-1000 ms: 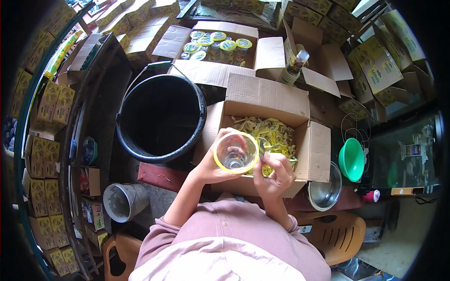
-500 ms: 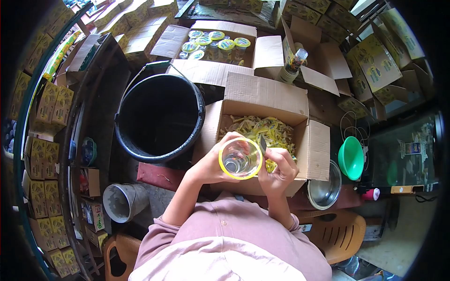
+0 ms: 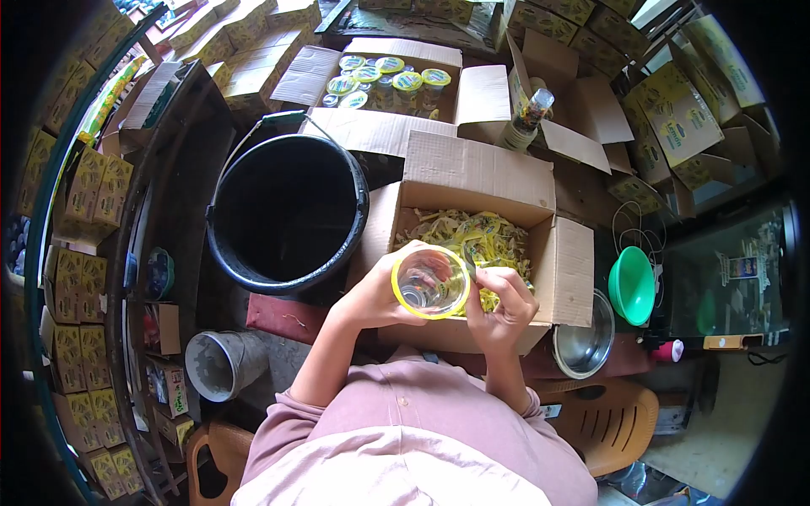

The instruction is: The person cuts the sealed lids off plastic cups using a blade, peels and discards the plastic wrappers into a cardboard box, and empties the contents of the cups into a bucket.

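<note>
My left hand (image 3: pixel 377 291) is closed around a clear plastic cup (image 3: pixel 432 282) with a yellow rim, its open mouth facing me. My right hand (image 3: pixel 504 310) pinches a thin dark blade (image 3: pixel 469 257) against the cup's right edge; whether the blade has a handle is hidden by the fingers. Just beyond both hands stands an open cardboard box (image 3: pixel 574 270) partly filled with yellow and clear plastic strips (image 3: pixel 485 236).
A large black bucket (image 3: pixel 361 202) stands left of the box. Behind is a carton (image 3: pixel 380 122) of yellow-lidded cups (image 3: pixel 407 81), with a bottle (image 3: pixel 525 122) beside it. A green bowl (image 3: pixel 633 285) and a metal bowl (image 3: pixel 582 358) are at right, a grey bucket (image 3: pixel 253 363) at left.
The cup has shifted slightly left and tilted a little in my left hand. The blade has turned and shows less of its flat side.
</note>
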